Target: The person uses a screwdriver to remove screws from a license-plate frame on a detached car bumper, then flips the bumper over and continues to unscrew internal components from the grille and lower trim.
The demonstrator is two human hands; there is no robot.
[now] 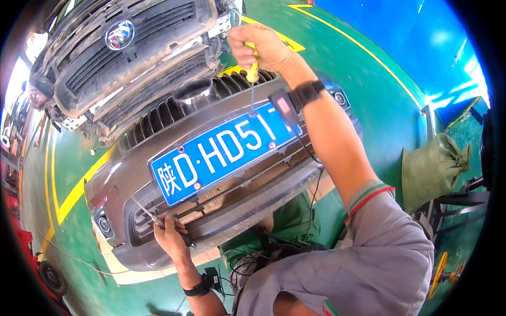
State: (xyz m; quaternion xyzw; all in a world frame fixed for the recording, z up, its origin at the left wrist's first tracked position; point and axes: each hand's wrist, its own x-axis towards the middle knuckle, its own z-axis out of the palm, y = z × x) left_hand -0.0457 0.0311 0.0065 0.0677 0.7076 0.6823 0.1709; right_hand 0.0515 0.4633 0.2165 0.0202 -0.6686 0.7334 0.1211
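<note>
My right hand [262, 46] is closed round the yellow handle of a screwdriver [253, 71]. Its thin shaft points down, and the tip meets the upper edge of a blue licence plate [213, 150] at a fastener. The plate lies on a brown-grey car bumper [113, 171]; two more fasteners show along its lower edge. Low at the left, my left hand [171, 237] is closed round a second screwdriver [153, 216] with a dark handle. That one's slim shaft points up and left over the bumper's lower grille. My right wrist strap covers the plate's right end.
The bumper rests on cardboard [124, 276] over the green floor. Beyond it stands a car front [153, 39] stripped of its bumper. A green sack [435, 171] sits at the right, a tyre [52, 277] at the lower left. Black cables [258, 258] hang by my body.
</note>
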